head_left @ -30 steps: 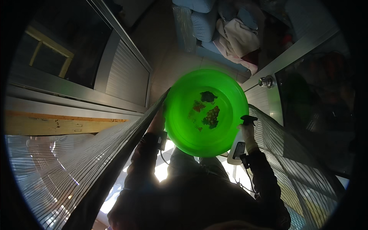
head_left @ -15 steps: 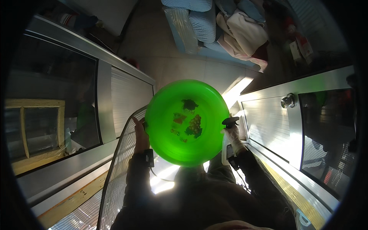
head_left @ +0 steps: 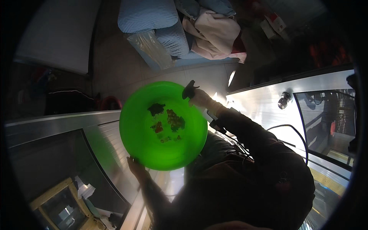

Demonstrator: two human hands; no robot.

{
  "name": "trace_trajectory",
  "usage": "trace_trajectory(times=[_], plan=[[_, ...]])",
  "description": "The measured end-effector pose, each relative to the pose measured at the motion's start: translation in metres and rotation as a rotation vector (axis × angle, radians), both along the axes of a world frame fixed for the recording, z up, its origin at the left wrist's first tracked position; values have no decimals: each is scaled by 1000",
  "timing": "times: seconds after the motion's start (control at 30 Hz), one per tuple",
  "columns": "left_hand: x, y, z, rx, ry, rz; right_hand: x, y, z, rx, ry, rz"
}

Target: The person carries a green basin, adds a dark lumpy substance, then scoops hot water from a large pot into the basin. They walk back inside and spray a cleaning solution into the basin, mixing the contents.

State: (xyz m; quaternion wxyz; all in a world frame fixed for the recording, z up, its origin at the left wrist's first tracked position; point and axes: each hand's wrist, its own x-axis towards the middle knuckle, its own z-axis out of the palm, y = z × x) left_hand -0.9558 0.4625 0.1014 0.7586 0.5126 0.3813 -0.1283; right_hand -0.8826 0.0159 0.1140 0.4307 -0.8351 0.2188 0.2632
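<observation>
A round green plastic basin [head_left: 142, 143], with printed fruit pictures on its bottom, is held out in front of me, its inside facing up at me. My left hand [head_left: 137, 168] grips its near-left rim, with most of the fingers hidden behind the wall. At the far-right rim, my right hand [head_left: 201, 99] is closed around a spray bottle with a black trigger head [head_left: 189, 90]; part of its pale body shows below the hand. That hand is against the basin's edge, though how far it also grips the rim is hard to make out.
An aluminium door panel with a round knob [head_left: 284, 101] stands on the right, another framed panel [head_left: 61, 122] on the left. Ahead is a sofa with blue quilted cushions [head_left: 147, 14] and a pale blanket [head_left: 216, 32]. A dark cable [head_left: 297, 128] loops by my right arm.
My body and view have turned, and the sofa now appears further left. The basin has swung left; my right hand is now by its far-right rim, my left by its near-left rim.
</observation>
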Motion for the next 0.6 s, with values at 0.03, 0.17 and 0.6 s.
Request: trace_trajectory(times=[0.03,0.17,0.6], plan=[[-1,-5,-8,16,-1,14,11,-1,-2,-23,-23,-5],[53,-11,-40,196,-102,-150,76,-12,-20,2,21,-30],[251,-52,-28,75,-135,-182,155,-32,-62,-5,-99,-235]])
